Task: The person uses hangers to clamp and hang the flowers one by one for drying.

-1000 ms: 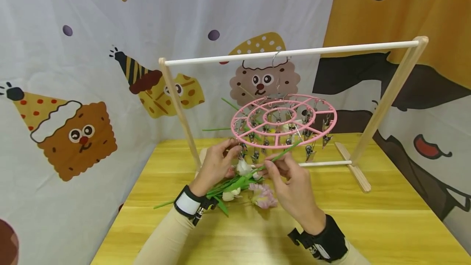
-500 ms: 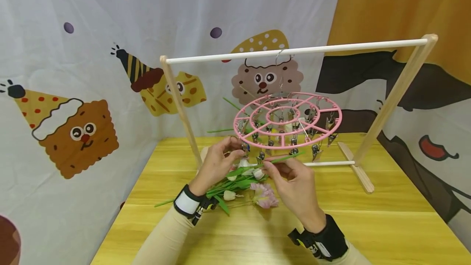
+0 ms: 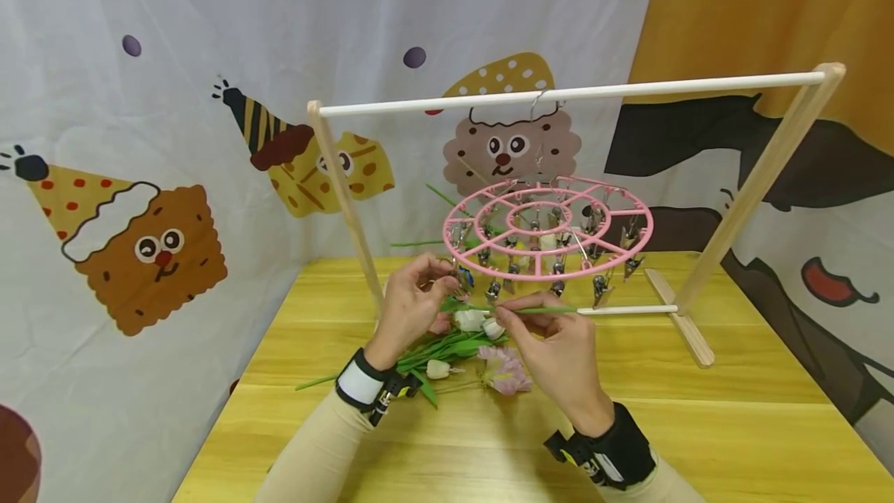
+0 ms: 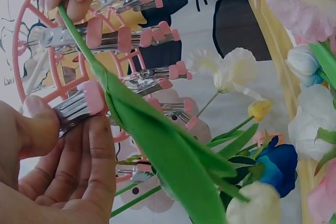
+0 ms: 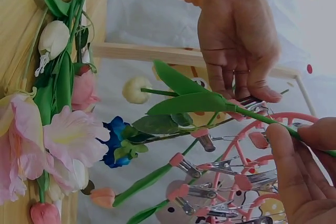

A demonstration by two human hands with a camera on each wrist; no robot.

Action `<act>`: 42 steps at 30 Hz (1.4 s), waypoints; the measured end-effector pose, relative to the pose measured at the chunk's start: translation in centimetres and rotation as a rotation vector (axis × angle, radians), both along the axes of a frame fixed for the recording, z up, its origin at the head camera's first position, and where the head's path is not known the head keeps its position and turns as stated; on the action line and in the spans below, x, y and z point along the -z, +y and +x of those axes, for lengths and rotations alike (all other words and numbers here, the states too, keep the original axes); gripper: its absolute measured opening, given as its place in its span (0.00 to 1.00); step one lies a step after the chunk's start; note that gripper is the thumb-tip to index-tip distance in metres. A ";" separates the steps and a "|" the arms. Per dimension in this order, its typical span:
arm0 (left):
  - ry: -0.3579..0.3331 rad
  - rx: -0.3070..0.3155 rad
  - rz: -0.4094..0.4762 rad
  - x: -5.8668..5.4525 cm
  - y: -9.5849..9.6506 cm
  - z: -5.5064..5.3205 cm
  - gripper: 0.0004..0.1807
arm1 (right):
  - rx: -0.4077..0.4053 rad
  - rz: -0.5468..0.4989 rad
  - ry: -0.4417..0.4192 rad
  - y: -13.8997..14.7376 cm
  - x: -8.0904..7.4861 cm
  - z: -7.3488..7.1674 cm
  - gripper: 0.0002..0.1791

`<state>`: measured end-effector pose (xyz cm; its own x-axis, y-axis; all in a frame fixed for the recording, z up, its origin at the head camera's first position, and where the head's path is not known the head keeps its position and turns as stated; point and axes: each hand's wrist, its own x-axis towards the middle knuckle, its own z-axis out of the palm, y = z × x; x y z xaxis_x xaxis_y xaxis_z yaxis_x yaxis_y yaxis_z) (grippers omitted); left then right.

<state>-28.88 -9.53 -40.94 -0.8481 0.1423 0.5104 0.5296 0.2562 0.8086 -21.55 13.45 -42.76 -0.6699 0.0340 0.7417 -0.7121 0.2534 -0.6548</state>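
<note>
as left fingers (image 4: 101, 153) pinch a clip (image 4: 79, 109), green stem (image 5: 256, 116) beside, gripped between right fingers (image 5: 286, 161)

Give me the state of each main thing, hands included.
Left hand, pinching a clip
Right hand, pinching a leafy stem
Clip, open or shut unclear
Leafy stem, held; clipping unclear
Pink ring, hanging from the frame
Frame, standing upright
Blue flower, hanging head-down
Ruffled pink flowers, lying on the table

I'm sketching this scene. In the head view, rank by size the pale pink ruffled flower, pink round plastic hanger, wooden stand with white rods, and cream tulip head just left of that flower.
1. Wooden stand
2. Round hanger
3. Ruffled flower
4. Tulip head
</note>
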 end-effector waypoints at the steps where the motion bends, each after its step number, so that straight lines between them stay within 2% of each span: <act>1: 0.006 -0.002 0.012 0.0 0.0 0.0 0.02 | -0.003 -0.004 -0.009 -0.1 0.0 0.0 0.12; 9: 0.041 0.055 0.059 0.2 0.0 -0.1 0.04 | -0.010 -0.020 -0.085 -0.4 0.2 -0.4 0.11; 19: 0.026 0.118 0.085 0.3 0.2 0.0 0.03 | -0.018 -0.032 -0.066 -0.8 0.2 -0.9 0.13; 25: 0.008 0.144 0.093 0.3 0.2 0.1 0.01 | -0.027 -0.036 -0.089 -0.7 0.3 -0.9 0.08; 28: 0.004 0.155 0.089 0.4 0.1 0.1 0.03 | -0.039 -0.035 -0.098 -0.7 0.3 -0.9 0.08; 35: -0.003 0.170 0.043 0.7 -0.2 -0.1 0.09 | -0.044 -0.007 -0.086 -0.7 0.6 -0.8 0.13; 42: -0.020 0.145 0.016 0.9 -0.5 -0.1 0.12 | -0.051 0.026 -0.045 -0.7 1.0 -0.9 0.16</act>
